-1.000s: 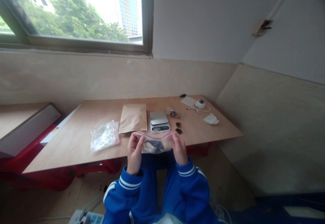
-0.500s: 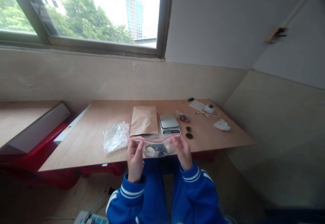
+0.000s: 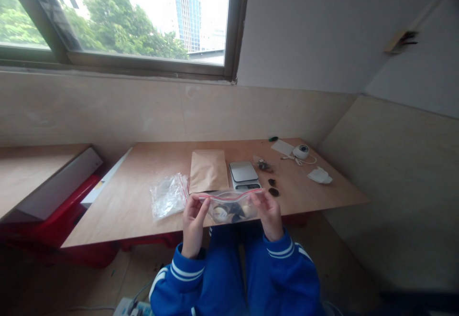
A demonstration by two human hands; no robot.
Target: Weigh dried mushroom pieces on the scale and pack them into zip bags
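Low plywood worktop (image 3: pixel 136 196) under a window, and you're holding a clear zip bag (image 3: pixel 231 206) up in front of its near edge, over your lap rather than over the wood. Your left hand (image 3: pixel 193 220) pinches the left end of the red seal strip and your right hand (image 3: pixel 268 213) pinches the right end, fingers closed on the plastic. Can't tell if the seal is fully shut. If it isn't and you tilt the bag, I'd guess the small dark bits inside spill to the floor. The scale (image 3: pixel 244 175), kraft pouch (image 3: pixel 208 170) and empty bags (image 3: pixel 168 195) sit clear behind.
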